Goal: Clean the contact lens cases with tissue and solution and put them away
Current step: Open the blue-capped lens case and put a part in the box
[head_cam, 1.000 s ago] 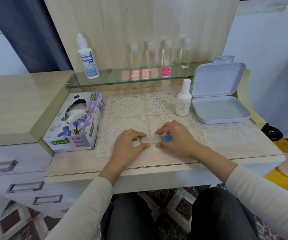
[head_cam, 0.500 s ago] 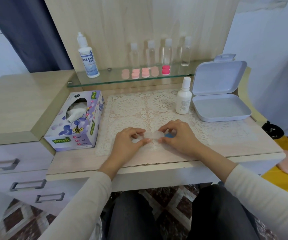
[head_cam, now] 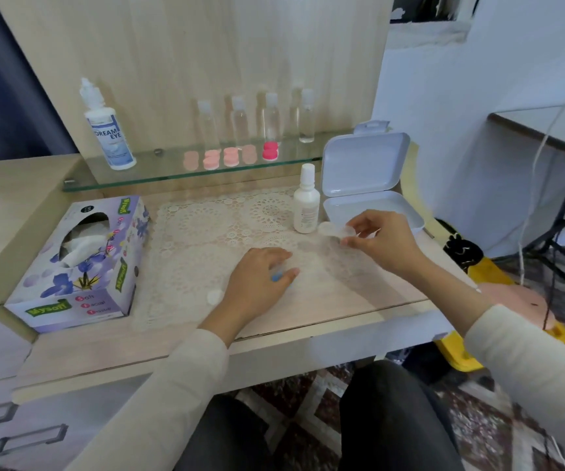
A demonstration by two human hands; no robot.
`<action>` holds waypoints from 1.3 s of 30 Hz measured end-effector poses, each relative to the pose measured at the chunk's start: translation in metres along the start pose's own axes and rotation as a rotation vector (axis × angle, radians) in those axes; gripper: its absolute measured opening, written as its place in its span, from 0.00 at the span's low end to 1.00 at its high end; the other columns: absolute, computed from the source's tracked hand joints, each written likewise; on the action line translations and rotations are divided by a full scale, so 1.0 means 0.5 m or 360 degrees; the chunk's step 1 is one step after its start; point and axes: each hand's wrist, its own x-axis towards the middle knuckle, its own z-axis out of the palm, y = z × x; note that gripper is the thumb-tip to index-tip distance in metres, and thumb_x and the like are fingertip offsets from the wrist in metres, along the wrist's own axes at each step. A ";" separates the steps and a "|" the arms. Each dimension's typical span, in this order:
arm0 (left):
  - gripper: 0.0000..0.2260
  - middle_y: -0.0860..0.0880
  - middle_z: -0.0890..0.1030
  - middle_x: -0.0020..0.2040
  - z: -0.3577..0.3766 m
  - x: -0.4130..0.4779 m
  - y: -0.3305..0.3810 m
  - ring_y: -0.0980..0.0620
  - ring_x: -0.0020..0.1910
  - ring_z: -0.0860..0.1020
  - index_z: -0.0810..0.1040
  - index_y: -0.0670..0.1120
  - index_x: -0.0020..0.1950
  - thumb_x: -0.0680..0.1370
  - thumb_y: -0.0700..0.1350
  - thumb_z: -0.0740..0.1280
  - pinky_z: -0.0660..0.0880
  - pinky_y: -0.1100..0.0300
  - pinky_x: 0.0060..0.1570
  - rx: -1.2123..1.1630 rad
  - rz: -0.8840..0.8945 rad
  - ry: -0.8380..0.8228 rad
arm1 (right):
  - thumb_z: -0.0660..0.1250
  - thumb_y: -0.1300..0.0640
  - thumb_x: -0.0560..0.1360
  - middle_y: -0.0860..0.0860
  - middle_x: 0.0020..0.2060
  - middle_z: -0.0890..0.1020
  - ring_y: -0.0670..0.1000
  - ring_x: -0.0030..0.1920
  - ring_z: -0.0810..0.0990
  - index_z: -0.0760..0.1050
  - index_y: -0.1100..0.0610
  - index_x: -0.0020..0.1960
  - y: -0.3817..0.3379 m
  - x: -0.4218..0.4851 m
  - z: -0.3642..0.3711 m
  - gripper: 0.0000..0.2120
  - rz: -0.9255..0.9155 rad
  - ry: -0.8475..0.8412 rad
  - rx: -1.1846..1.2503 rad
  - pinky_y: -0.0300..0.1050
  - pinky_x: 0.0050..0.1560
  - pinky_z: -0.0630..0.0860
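Clear lens case (head_cam: pixel 337 230) is pinched by R hand (head_cam: pixel 381 239), raised just beside small bottle (head_cam: pixel 305 205) & open white box (head_cam: pixel 364 164). Blue cap (head_cam: pixel 276 277) is gripped by L hand (head_cam: pixel 257 283) on lace mat (head_cam: pixel 199 232); white cap (head_cam: pixel 214 296) lies alongside.

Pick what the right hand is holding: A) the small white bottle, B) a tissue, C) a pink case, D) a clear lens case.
D: the right hand pinches the clear lens case in its fingers, in front of the open white box.
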 end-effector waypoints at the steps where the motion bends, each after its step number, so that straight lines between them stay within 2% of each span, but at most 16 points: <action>1: 0.18 0.52 0.74 0.65 0.010 0.001 -0.002 0.53 0.65 0.67 0.75 0.48 0.64 0.76 0.52 0.65 0.59 0.65 0.64 0.0070 0.0036 -0.0057 | 0.75 0.62 0.66 0.54 0.39 0.79 0.46 0.34 0.74 0.79 0.61 0.45 0.009 0.006 -0.014 0.10 0.0027 0.0047 -0.0019 0.24 0.33 0.68; 3: 0.19 0.52 0.71 0.68 0.024 0.000 -0.009 0.53 0.67 0.64 0.73 0.48 0.66 0.76 0.53 0.64 0.55 0.67 0.65 0.0163 0.0084 -0.0114 | 0.75 0.62 0.66 0.52 0.38 0.79 0.42 0.33 0.73 0.78 0.62 0.46 0.027 0.019 -0.037 0.10 0.0048 0.0126 -0.0115 0.28 0.36 0.69; 4: 0.20 0.52 0.70 0.68 0.028 -0.001 -0.013 0.53 0.68 0.63 0.72 0.49 0.67 0.77 0.53 0.64 0.54 0.67 0.65 0.0174 0.0100 -0.0114 | 0.75 0.62 0.66 0.53 0.38 0.79 0.42 0.33 0.73 0.79 0.62 0.46 0.035 0.026 -0.046 0.10 0.0047 0.0161 -0.0184 0.32 0.39 0.70; 6: 0.19 0.53 0.69 0.69 0.030 -0.003 -0.016 0.53 0.68 0.62 0.72 0.49 0.67 0.77 0.53 0.63 0.52 0.68 0.65 0.0157 0.0114 -0.0101 | 0.75 0.61 0.66 0.54 0.39 0.81 0.45 0.34 0.74 0.79 0.61 0.45 0.047 0.040 -0.060 0.10 0.0033 0.0224 -0.0305 0.40 0.45 0.73; 9: 0.19 0.53 0.70 0.68 0.032 -0.004 -0.019 0.54 0.68 0.63 0.73 0.49 0.66 0.77 0.53 0.63 0.53 0.66 0.66 0.0121 0.0108 -0.0072 | 0.73 0.60 0.67 0.53 0.42 0.82 0.47 0.39 0.75 0.78 0.61 0.47 0.054 0.060 -0.068 0.10 -0.0033 0.0253 -0.0474 0.40 0.45 0.70; 12: 0.18 0.55 0.70 0.68 0.034 -0.004 -0.021 0.56 0.68 0.62 0.73 0.50 0.66 0.77 0.53 0.62 0.54 0.65 0.66 0.0124 0.0116 -0.0069 | 0.70 0.59 0.70 0.53 0.46 0.82 0.52 0.44 0.76 0.77 0.61 0.53 0.050 0.076 -0.064 0.12 -0.0173 0.0185 -0.0732 0.41 0.44 0.68; 15: 0.18 0.55 0.70 0.68 0.034 -0.003 -0.022 0.56 0.68 0.62 0.73 0.50 0.65 0.77 0.53 0.62 0.54 0.66 0.66 0.0094 0.0112 -0.0053 | 0.66 0.61 0.73 0.57 0.48 0.81 0.58 0.50 0.75 0.75 0.62 0.57 0.037 0.087 -0.054 0.14 -0.0371 0.0036 -0.1086 0.47 0.49 0.70; 17: 0.18 0.55 0.70 0.68 0.034 -0.003 -0.022 0.56 0.68 0.62 0.74 0.50 0.65 0.77 0.53 0.62 0.54 0.66 0.65 0.0092 0.0113 -0.0049 | 0.63 0.61 0.74 0.57 0.50 0.80 0.58 0.51 0.74 0.73 0.61 0.60 0.028 0.095 -0.049 0.15 -0.0502 -0.0092 -0.1389 0.50 0.52 0.69; 20: 0.18 0.55 0.70 0.68 0.034 -0.003 -0.023 0.56 0.68 0.62 0.74 0.50 0.65 0.77 0.53 0.62 0.55 0.65 0.66 0.0082 0.0103 -0.0054 | 0.60 0.63 0.74 0.57 0.51 0.78 0.57 0.52 0.73 0.72 0.60 0.61 0.016 0.103 -0.047 0.16 -0.0611 -0.0188 -0.1676 0.47 0.51 0.66; 26: 0.18 0.55 0.71 0.68 0.035 -0.002 -0.023 0.56 0.68 0.62 0.74 0.50 0.65 0.77 0.53 0.62 0.54 0.66 0.66 0.0068 0.0101 -0.0046 | 0.60 0.66 0.73 0.57 0.51 0.78 0.57 0.52 0.72 0.72 0.59 0.61 0.013 0.109 -0.050 0.17 -0.0677 -0.0203 -0.1725 0.46 0.50 0.63; 39: 0.18 0.55 0.70 0.68 0.035 -0.003 -0.026 0.56 0.68 0.62 0.73 0.49 0.65 0.78 0.53 0.62 0.54 0.64 0.67 0.0057 0.0095 -0.0053 | 0.60 0.66 0.73 0.57 0.52 0.77 0.57 0.53 0.72 0.72 0.57 0.63 0.010 0.120 -0.060 0.19 -0.0736 -0.0221 -0.1747 0.47 0.53 0.64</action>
